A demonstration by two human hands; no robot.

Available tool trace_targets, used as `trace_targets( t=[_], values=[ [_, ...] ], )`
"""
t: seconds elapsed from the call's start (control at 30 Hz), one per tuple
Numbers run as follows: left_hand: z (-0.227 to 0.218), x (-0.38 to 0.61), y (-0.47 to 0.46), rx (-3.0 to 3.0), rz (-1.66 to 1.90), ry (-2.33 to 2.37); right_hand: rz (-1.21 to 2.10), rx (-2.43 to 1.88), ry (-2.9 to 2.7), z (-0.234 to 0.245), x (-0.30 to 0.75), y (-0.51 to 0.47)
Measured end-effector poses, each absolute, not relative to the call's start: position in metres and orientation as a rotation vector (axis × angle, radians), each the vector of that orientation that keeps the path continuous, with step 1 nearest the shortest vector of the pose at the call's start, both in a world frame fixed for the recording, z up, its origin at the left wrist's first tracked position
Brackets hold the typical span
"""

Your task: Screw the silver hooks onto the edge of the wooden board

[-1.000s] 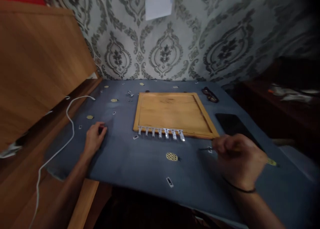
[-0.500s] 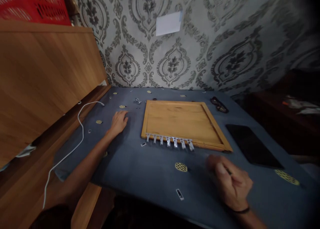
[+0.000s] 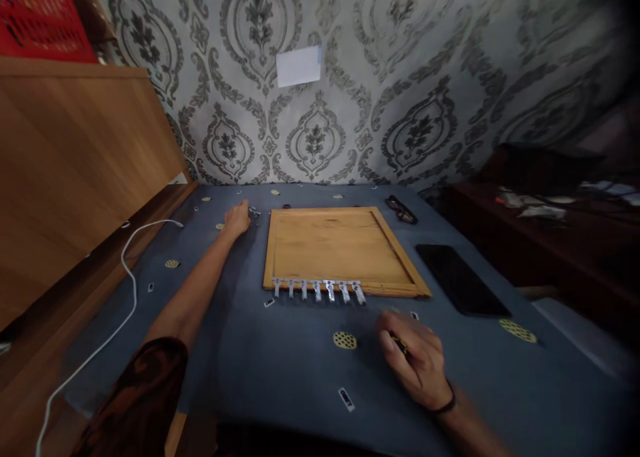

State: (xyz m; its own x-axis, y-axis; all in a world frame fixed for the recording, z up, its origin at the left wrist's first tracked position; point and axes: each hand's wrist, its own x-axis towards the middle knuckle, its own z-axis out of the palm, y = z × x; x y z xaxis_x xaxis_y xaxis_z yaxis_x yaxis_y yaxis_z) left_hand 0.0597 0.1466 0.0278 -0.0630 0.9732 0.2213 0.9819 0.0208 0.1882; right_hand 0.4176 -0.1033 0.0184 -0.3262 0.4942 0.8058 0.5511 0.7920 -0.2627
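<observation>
Small metal pieces (image 3: 255, 212) near the far left corner of the tabletop (image 3: 280, 377) look light and stiff, best pinched edgewise; I cannot tell whether my left hand (image 3: 237, 219) grips one, while my right hand (image 3: 421, 365) clenches a black-and-yellow handle (image 3: 400, 344).

A grey wall (image 3: 350, 130) with dark leafy medallions is rising behind a blue-covered table (image 3: 270, 370). A wooden cabinet (image 3: 85, 164) is standing at left, while shadow is darkening the far right.
</observation>
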Motion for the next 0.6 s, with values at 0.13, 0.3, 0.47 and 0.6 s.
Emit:
trace_targets(
  t=[0.13, 0.3, 0.47, 0.6],
  values=[
    [0.019, 0.042, 0.128, -2.137, -0.409, -2.276, -0.083, -0.783, -1.973, 0.016, 0.419, -0.103],
    [0.016, 0.019, 0.105, -2.081, -0.424, -2.302, -0.04, -0.755, -1.985, 0.017, 0.42, -0.103],
    [0.02, 0.022, 0.112, -2.071, -0.482, -2.279, -0.009, -0.754, -1.987, 0.02, 0.417, -0.103],
    [0.016, 0.043, 0.118, -2.107, -0.537, -2.235, -0.008, -0.786, -2.02, 0.015, 0.415, -0.104]
  ],
)
